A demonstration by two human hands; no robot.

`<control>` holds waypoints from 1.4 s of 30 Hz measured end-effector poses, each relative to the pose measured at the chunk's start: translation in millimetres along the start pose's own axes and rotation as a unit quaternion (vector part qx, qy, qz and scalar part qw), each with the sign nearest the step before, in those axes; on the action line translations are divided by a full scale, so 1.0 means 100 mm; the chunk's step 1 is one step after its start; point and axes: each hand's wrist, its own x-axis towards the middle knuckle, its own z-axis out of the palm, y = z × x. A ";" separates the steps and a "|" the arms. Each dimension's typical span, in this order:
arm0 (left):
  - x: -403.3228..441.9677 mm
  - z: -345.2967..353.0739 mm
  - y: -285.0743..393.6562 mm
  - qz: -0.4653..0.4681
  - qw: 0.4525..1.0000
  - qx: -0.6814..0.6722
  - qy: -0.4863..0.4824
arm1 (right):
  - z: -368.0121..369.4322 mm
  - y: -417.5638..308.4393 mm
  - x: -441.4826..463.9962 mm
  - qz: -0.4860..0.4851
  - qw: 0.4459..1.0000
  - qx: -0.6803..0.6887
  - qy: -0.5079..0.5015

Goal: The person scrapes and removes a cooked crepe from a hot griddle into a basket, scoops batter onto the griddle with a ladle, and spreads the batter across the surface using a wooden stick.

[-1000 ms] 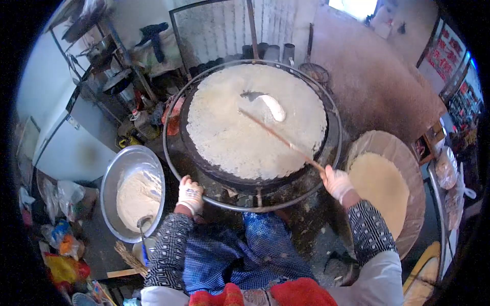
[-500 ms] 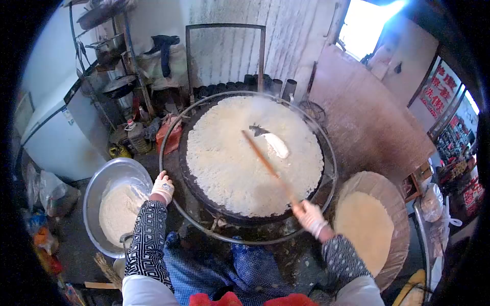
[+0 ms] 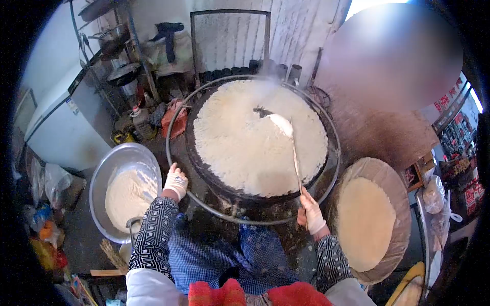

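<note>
My right hand (image 3: pixel 310 210) grips the near end of a long, thin wooden spreader (image 3: pixel 297 160), which shows narrow edge up. Its far end touches a white lump of batter (image 3: pixel 281 124) on a wide, pale sheet of batter (image 3: pixel 245 153). That sheet covers most of a round dark griddle (image 3: pixel 190 137). Beside the lump, a dark gap (image 3: pixel 262 112) shows the bare griddle. My left hand (image 3: pixel 175 182), in a light glove, is closed on the metal ring (image 3: pixel 204 206) around the griddle, at its near left.
At left, a metal bowl (image 3: pixel 96 196) of thick batter holds a handled tool. A lined round basket (image 3: pixel 403 224) with a pale yellow round layer sits at right. Steam rises at the griddle's far side. A metal frame (image 3: pixel 229 12) and dark cylinders (image 3: pixel 239 72) stand behind it.
My right hand has turned the spreader from lying aslant, leftward, to nearly straight ahead and edge up, against the batter lump. My left hand stays at the ring. The view has shifted slightly.
</note>
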 end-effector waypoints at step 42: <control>-3.25 1.61 0.16 -0.478 0.720 -0.430 -0.263 | 0.99 0.88 -0.80 -0.005 0.985 0.164 0.060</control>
